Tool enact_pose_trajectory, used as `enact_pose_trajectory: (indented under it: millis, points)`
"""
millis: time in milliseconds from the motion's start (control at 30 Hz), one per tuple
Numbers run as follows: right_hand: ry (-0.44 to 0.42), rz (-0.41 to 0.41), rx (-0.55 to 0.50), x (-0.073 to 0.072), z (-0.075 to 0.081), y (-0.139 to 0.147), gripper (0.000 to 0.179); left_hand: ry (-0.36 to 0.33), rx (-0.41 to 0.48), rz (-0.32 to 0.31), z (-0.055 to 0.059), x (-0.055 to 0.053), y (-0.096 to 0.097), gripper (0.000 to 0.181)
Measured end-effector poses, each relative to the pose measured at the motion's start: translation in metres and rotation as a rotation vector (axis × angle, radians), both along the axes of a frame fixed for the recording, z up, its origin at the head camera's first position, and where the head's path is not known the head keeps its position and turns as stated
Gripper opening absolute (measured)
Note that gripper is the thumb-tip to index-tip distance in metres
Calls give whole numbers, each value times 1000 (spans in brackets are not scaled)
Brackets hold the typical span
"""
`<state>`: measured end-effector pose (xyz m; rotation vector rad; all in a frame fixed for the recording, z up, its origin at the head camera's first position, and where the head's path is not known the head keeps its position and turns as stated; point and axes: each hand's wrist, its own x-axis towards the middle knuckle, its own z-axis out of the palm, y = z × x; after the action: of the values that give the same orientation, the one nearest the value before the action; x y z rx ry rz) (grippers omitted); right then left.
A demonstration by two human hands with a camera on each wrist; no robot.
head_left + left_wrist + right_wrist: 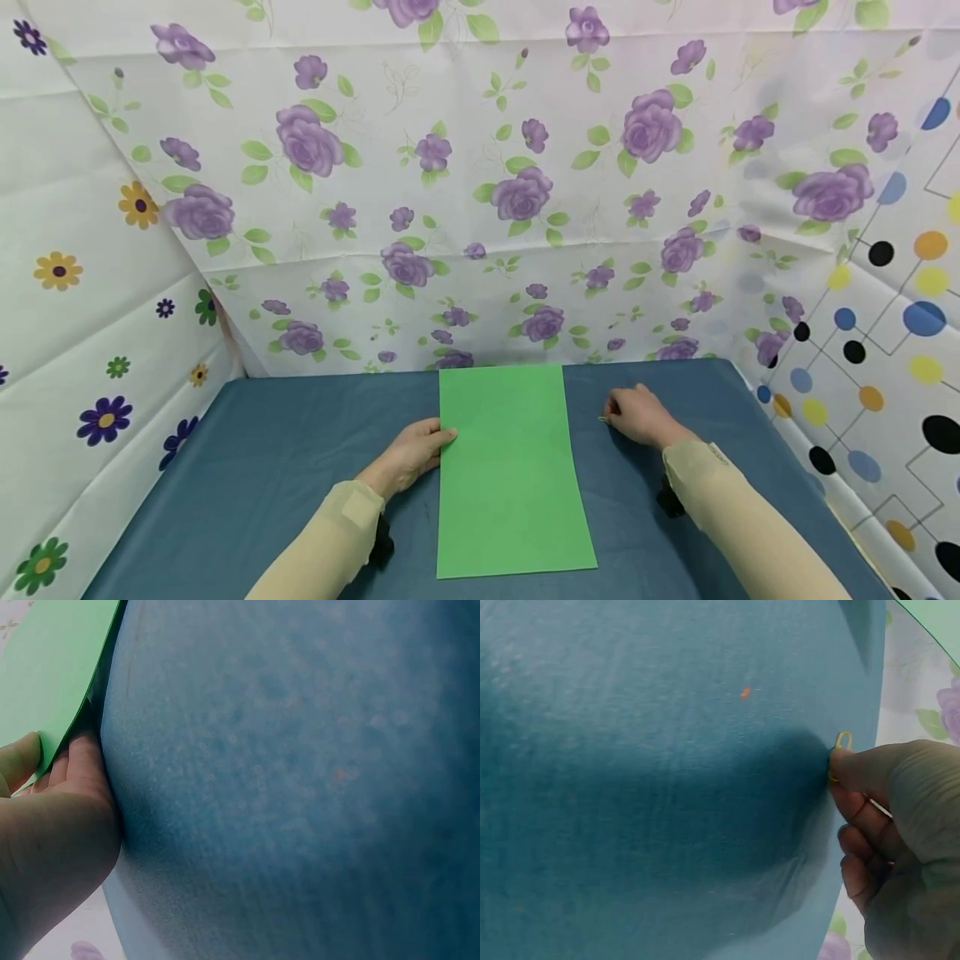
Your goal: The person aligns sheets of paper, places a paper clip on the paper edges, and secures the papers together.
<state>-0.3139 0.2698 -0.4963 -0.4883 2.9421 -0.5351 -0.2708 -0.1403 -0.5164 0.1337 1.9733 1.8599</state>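
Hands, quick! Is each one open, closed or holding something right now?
Left hand: holding the green sheet by its edge, thumb on top.
Right hand: pinching a small yellow clip.

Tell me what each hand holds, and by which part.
Left hand: the green sheet, by its left edge. Right hand: a yellow clip, pinched with one looped end sticking out.

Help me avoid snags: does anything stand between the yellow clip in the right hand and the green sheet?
Nothing visible does. In the head view, only blue cloth shows between the yellow clip, pinched in the right hand, and the right edge of the green sheet; the left hand holds the opposite edge.
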Motion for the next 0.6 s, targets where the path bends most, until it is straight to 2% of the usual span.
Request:
enact_pose_trajectory:
  millis: [100,267,367,600]
  points:
    - [-4,-24,-43,2,-4,2,2,4,-1,-6,0,0,0,37]
    - [14,-75,-129,1,-8,4,16,5,2,-17,0,1,-1,37]
    - [32,-91,-232,-1,-5,7,17,4,5,-14,0,0,-1,36]
    - [-94,-201,-502,-3,12,8,31,4,5,-11,0,0,-1,38]
